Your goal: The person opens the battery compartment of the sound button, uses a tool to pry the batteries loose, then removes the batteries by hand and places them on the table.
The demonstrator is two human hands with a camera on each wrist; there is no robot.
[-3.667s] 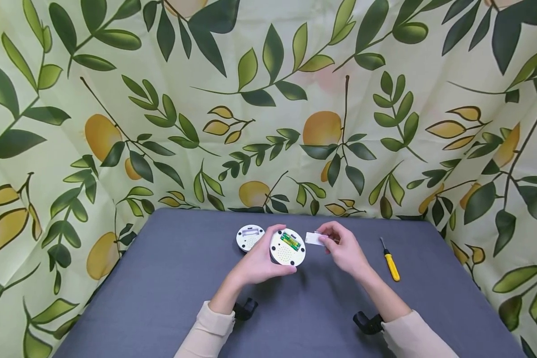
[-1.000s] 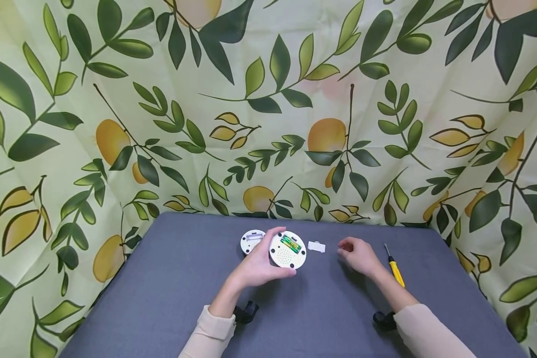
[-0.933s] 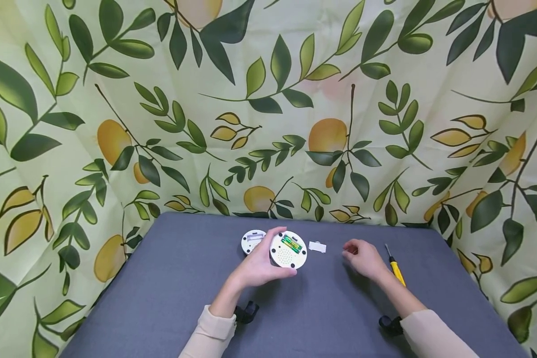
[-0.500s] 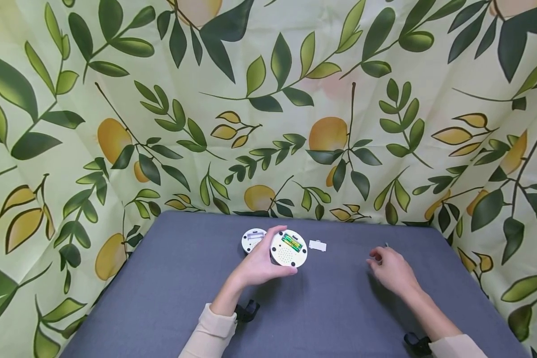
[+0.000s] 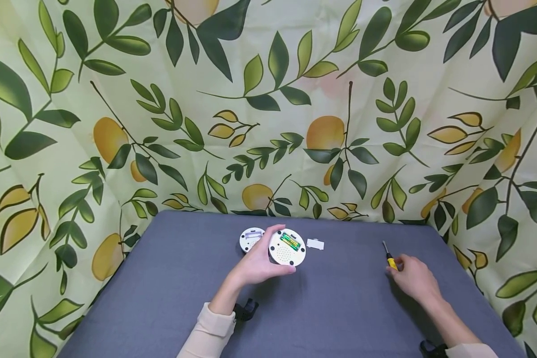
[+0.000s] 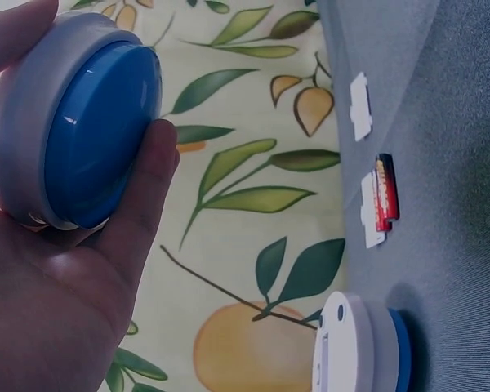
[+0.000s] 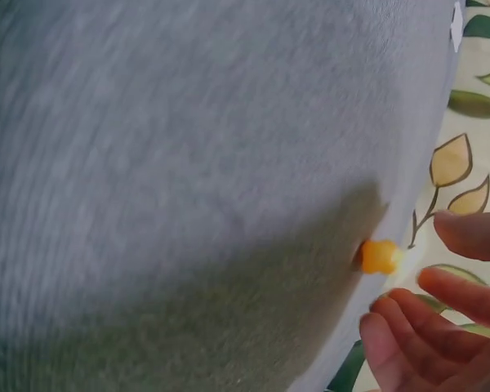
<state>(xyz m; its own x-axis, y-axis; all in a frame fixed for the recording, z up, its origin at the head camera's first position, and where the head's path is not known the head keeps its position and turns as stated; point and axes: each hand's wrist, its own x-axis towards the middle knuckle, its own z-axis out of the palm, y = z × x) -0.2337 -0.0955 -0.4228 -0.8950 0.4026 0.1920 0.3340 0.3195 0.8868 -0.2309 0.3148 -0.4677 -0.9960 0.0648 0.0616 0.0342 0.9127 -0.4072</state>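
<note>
One held device (image 5: pixel 284 255) is rnd, wht, blue-domed.

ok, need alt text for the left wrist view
Left grip, a person's bare hand, holds a round white-and-blue device. At the image's right, on grey cloth, are a white piece, red-and-black batteries beside another white piece, and a second white-and-blue device. Leaf-print fabric fills the background.
</note>
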